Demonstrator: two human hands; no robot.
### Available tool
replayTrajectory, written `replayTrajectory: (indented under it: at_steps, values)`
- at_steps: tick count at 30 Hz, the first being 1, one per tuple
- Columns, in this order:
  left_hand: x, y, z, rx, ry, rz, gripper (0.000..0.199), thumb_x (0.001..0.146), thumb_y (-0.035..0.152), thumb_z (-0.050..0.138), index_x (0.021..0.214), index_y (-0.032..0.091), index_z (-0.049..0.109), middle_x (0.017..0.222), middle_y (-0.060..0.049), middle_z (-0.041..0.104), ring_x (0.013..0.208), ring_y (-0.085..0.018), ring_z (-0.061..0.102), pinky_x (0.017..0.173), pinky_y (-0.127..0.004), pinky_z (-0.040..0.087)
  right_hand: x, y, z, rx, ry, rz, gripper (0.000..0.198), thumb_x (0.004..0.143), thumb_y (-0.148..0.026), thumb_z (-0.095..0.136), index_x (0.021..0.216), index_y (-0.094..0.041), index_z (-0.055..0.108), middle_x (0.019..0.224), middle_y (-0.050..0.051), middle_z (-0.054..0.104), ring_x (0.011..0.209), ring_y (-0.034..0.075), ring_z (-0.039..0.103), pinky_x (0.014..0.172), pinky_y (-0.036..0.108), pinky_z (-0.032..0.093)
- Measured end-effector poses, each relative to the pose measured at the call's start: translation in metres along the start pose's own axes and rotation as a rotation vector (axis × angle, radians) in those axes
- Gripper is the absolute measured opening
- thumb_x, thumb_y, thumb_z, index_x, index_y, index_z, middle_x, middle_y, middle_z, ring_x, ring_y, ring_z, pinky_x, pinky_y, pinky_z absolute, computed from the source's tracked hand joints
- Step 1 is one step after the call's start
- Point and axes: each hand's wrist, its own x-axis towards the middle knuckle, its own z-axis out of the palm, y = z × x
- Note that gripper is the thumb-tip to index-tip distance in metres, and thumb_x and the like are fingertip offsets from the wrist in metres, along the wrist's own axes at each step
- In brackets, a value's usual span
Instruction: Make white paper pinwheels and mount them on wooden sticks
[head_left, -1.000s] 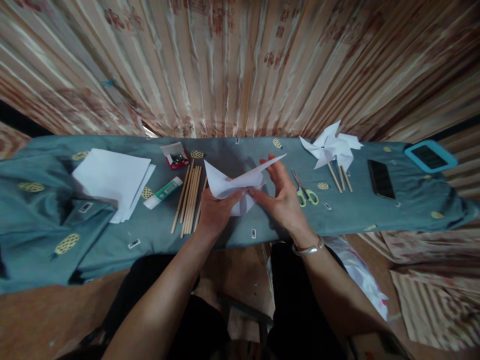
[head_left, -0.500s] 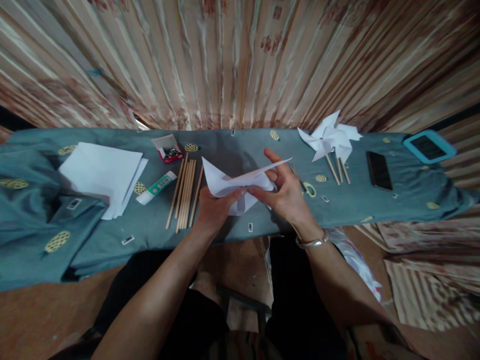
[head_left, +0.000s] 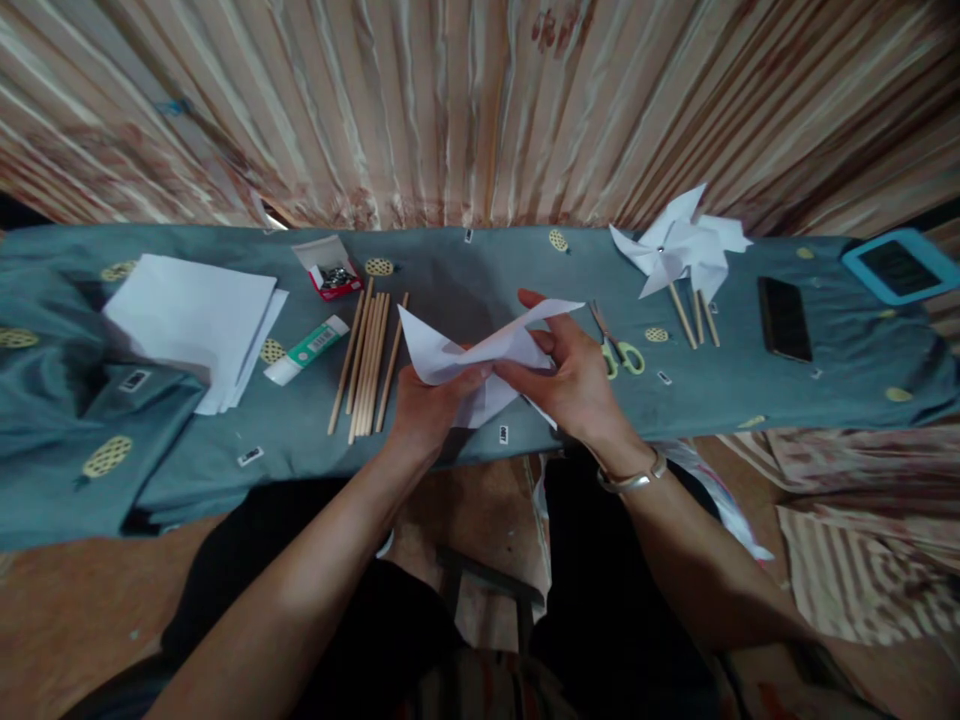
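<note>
1. The folded white paper (head_left: 491, 345) is held between the two hands above the near middle of the cloth-covered table (head_left: 450, 262), its pointed corners spreading up and outward.
2. The left hand (head_left: 429, 405) grips the paper's left side, thumb pressed near its middle.
3. The right hand (head_left: 576, 385) pinches it from the other side, thumb meeting the middle and index finger raised behind a corner; a bracelet (head_left: 634, 478) circles that wrist.
4. Wooden sticks (head_left: 367, 370) lie just left of the left hand; green-handled scissors (head_left: 615, 345) lie just beyond the right.
5. Left of the sticks lie a glue stick (head_left: 307, 350) and an open red box (head_left: 339, 287) of small metal pieces, then a stack of white sheets (head_left: 199, 310).
6. To the right lie paper pinwheels (head_left: 679, 250) on sticks, a dark phone (head_left: 784, 318) and a blue-framed device (head_left: 904, 265).
7. A pleated curtain (head_left: 450, 120) hangs behind the table.
</note>
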Motion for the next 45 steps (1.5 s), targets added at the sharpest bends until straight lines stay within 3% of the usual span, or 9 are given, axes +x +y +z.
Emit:
replayTrajectory:
  at_steps: [4, 13, 39, 45]
  values:
    - [0.0012, -0.0043, -0.0011, 0.01, 0.004, 0.037, 0.036, 0.047, 0.028, 0.09, 0.077, 0.015, 0.075, 0.076, -0.003, 0.076, 0.068, -0.017, 0.068, 0.071, -0.03, 0.056, 0.0, 0.0011, 0.0003, -0.021, 0.012, -0.01, 0.075, 0.077, -0.03, 0.076, 0.144, -0.027, 0.044, 0.1, 0.005, 0.075, 0.088, 0.024, 0.073, 0.076, 0.041, 0.062]
    - [0.0029, -0.0043, 0.0008, 0.02, -0.039, 0.042, 0.031, 0.045, 0.024, 0.088, 0.071, 0.017, 0.075, 0.072, -0.002, 0.075, 0.067, -0.017, 0.067, 0.07, -0.03, 0.055, -0.0012, 0.0004, -0.0025, 0.009, 0.002, 0.007, 0.073, 0.075, -0.032, 0.078, 0.14, -0.025, 0.046, 0.092, 0.002, 0.074, 0.071, 0.019, 0.069, 0.064, 0.036, 0.061]
    - [0.0029, -0.0003, 0.0017, 0.049, -0.051, 0.066, 0.025, 0.049, 0.022, 0.085, 0.072, 0.017, 0.076, 0.074, -0.003, 0.076, 0.072, -0.02, 0.071, 0.075, -0.033, 0.058, 0.0029, -0.0015, 0.0005, 0.167, 0.002, 0.082, 0.069, 0.068, -0.044, 0.083, 0.126, -0.024, 0.053, 0.083, 0.0, 0.075, 0.067, 0.02, 0.072, 0.063, 0.037, 0.062]
    - [0.0037, -0.0007, 0.0014, 0.076, -0.044, 0.08, 0.023, 0.051, 0.022, 0.083, 0.073, 0.017, 0.076, 0.074, -0.004, 0.076, 0.075, -0.022, 0.072, 0.075, -0.034, 0.058, 0.0032, 0.0006, 0.001, 0.179, -0.008, 0.097, 0.065, 0.068, -0.046, 0.082, 0.122, -0.025, 0.054, 0.088, 0.001, 0.077, 0.076, 0.022, 0.074, 0.068, 0.039, 0.063]
